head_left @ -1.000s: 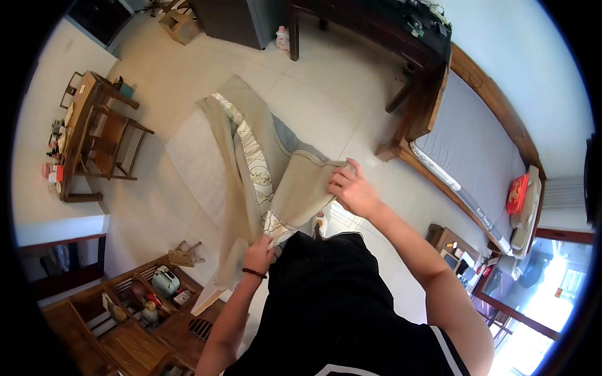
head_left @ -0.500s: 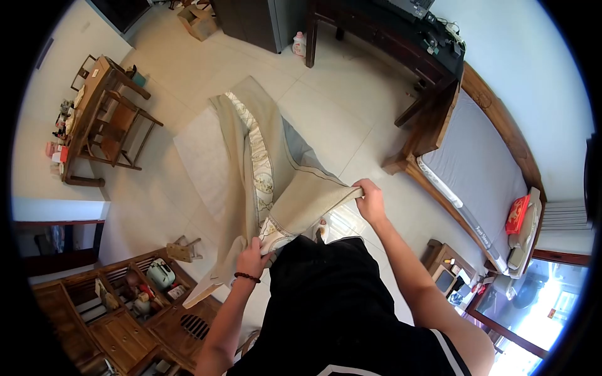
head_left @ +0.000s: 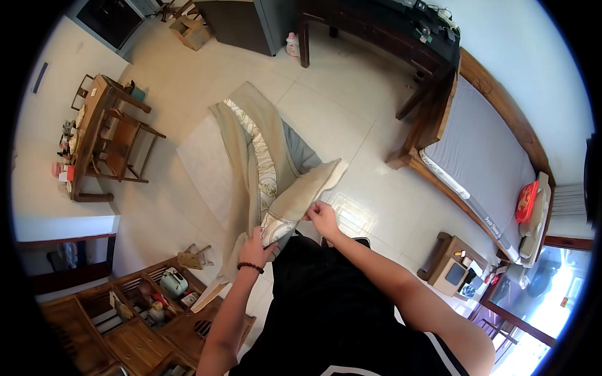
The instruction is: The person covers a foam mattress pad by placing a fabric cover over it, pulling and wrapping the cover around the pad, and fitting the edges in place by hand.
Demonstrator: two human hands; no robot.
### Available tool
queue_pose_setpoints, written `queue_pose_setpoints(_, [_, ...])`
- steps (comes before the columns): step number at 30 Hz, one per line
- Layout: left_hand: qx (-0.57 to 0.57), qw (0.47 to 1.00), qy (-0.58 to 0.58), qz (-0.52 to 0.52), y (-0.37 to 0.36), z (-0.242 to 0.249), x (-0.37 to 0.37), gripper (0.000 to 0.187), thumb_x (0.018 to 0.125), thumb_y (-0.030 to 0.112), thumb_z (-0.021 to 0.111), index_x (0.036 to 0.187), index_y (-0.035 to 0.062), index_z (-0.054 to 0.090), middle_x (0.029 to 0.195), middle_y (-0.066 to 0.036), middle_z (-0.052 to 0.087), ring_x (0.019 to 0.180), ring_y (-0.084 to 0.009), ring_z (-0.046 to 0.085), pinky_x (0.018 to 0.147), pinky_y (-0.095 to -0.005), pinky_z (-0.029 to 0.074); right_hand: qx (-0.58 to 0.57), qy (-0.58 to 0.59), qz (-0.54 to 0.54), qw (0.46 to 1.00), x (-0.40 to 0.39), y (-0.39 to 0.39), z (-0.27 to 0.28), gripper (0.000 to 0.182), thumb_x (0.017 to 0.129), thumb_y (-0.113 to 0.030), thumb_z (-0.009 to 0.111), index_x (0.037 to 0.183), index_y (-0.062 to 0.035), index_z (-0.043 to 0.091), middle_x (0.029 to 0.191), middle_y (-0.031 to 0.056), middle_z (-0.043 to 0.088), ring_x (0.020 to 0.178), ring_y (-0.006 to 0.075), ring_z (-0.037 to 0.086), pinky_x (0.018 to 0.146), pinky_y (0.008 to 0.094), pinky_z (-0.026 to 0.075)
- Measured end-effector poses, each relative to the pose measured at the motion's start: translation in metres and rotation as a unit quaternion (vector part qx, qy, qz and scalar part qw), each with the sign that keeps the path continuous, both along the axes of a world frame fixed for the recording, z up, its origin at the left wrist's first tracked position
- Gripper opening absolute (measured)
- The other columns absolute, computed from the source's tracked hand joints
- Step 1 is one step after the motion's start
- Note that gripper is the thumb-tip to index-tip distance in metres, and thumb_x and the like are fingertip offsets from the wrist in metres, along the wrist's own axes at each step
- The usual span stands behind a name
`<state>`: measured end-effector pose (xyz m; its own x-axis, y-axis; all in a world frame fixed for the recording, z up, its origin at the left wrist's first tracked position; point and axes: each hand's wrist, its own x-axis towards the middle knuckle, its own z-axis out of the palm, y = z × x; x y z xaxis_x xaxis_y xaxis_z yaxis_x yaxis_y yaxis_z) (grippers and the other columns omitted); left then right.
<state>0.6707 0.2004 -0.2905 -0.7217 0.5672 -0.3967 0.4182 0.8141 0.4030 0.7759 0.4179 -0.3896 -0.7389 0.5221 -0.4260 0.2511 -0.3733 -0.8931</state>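
Note:
A long beige curtain (head_left: 241,147) with a pale patterned band (head_left: 266,164) hangs in folds in front of my body and trails onto the floor. Grey cloth (head_left: 301,150) shows along its right side. My left hand (head_left: 254,248), with a dark bead bracelet on the wrist, is closed on the gathered cloth at the band's near end. Slightly higher and to the right, my right hand (head_left: 323,218) pinches the curtain's edge. Beyond those fingers, a loose flap points up and to the right.
A wooden cabinet (head_left: 135,338) with open compartments and a small stool (head_left: 194,257) stand at lower left. A wooden bed (head_left: 486,144) is on the right, a dark desk (head_left: 370,37) at the top. At left is a chair (head_left: 125,147) by a wooden table (head_left: 94,135).
My right hand has let go of the far corner and moved left and nearer my body, closer to my left hand. The corner now sticks out loose. My left hand keeps its hold.

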Motion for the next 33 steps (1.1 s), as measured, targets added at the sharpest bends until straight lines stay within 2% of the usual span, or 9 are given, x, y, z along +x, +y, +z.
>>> queue_pose_setpoints(5, [-0.039,0.996,0.064,0.043,0.022,0.010,-0.031,0.056,0.072,0.041,0.083,0.114,0.0145,0.057,0.109,-0.014,0.059,0.098,-0.0381,0.062,0.079,-0.0479,0.052,0.132,-0.013,0.042,0.990,-0.055,-0.003,0.016,0.012,0.089,-0.004,0.062,0.082,0.0053,0.062,0.069,0.0091,0.068,0.065,0.0139,0.066,0.062,0.0299,0.055])
queue_pose_setpoints(9, [-0.074,0.992,0.098,0.018,0.005,-0.010,-0.052,0.064,0.068,0.040,0.085,0.121,0.0173,0.058,0.121,-0.011,0.054,0.104,-0.0334,0.061,0.086,-0.0477,0.050,0.288,-0.088,0.183,0.936,-0.061,-0.050,-0.002,0.019,0.085,-0.016,0.061,0.082,0.0017,0.068,0.073,0.0165,0.069,0.069,0.0318,0.069,0.068,0.0428,0.055])
queue_pose_setpoints(11, [-0.043,0.976,0.199,-0.081,0.001,-0.011,-0.047,0.069,0.067,0.038,0.084,0.127,0.0174,0.056,0.128,-0.011,0.054,0.106,-0.0341,0.060,0.093,-0.0483,0.045,0.238,-0.070,0.197,0.949,-0.065,-0.067,-0.018,0.020,0.085,-0.017,0.060,0.084,0.0003,0.069,0.076,0.0178,0.069,0.073,0.0357,0.068,0.071,0.0452,0.054])
queue_pose_setpoints(17, [0.000,0.992,0.043,-0.122,0.005,0.005,-0.056,0.066,0.074,0.026,0.077,0.132,0.0060,0.051,0.128,-0.021,0.060,0.114,-0.0386,0.059,0.099,-0.0483,0.042,0.201,0.014,0.302,0.932,-0.057,-0.073,0.012,0.019,0.081,-0.015,0.060,0.089,-0.0003,0.069,0.086,0.0210,0.070,0.085,0.0410,0.067,0.078,0.0480,0.054])
queue_pose_setpoints(19, [0.052,0.991,-0.086,-0.089,0.014,0.025,-0.054,0.068,0.076,0.022,0.076,0.136,0.0036,0.047,0.129,-0.023,0.058,0.117,-0.0413,0.057,0.102,-0.0475,0.042,0.169,0.042,0.336,0.926,-0.055,-0.074,0.014,0.019,0.080,-0.014,0.060,0.090,0.0003,0.068,0.088,0.0218,0.069,0.087,0.0417,0.066,0.079,0.0483,0.053])
queue_pose_setpoints(25, [0.221,0.969,-0.044,-0.102,0.067,0.025,-0.072,0.062,0.084,0.018,0.074,0.137,0.0019,0.048,0.128,-0.022,0.058,0.120,-0.0400,0.056,0.101,-0.0414,0.045,0.233,-0.069,0.258,0.935,-0.075,-0.051,0.020,0.017,0.081,-0.013,0.060,0.082,0.0017,0.069,0.085,0.0253,0.068,0.085,0.0438,0.066,0.079,0.0499,0.053])
queue_pose_setpoints(26, [0.235,0.961,0.050,-0.135,0.085,0.029,-0.069,0.039,0.088,0.014,0.070,0.123,0.0024,0.060,0.119,-0.019,0.063,0.108,-0.0364,0.063,0.091,-0.0387,0.051,0.236,-0.079,0.246,0.937,-0.073,-0.044,0.025,0.018,0.080,-0.014,0.061,0.078,0.0016,0.069,0.083,0.0265,0.066,0.082,0.0440,0.066,0.077,0.0510,0.052])
queue_pose_setpoints(29, [0.249,0.966,0.032,-0.054,0.105,0.007,-0.068,0.018,0.090,0.010,0.067,0.107,0.0020,0.066,0.104,-0.016,0.067,0.090,-0.0319,0.067,0.079,-0.0363,0.053,0.227,-0.089,0.229,0.942,-0.067,-0.031,0.016,0.018,0.082,-0.016,0.060,0.083,-0.0015,0.072,0.085,0.0244,0.068,0.086,0.0425,0.066,0.083,0.0510,0.051])
queue_pose_setpoints(33, [0.260,0.963,0.022,-0.067,0.126,-0.001,-0.072,0.010,0.091,0.009,0.065,0.097,0.0004,0.064,0.092,-0.015,0.066,0.077,-0.0294,0.065,0.070,-0.0361,0.052,0.225,-0.093,0.203,0.948,-0.057,-0.012,0.008,0.018,0.082,-0.016,0.061,0.083,-0.0019,0.072,0.086,0.0233,0.068,0.084,0.0420,0.066,0.080,0.0504,0.052])
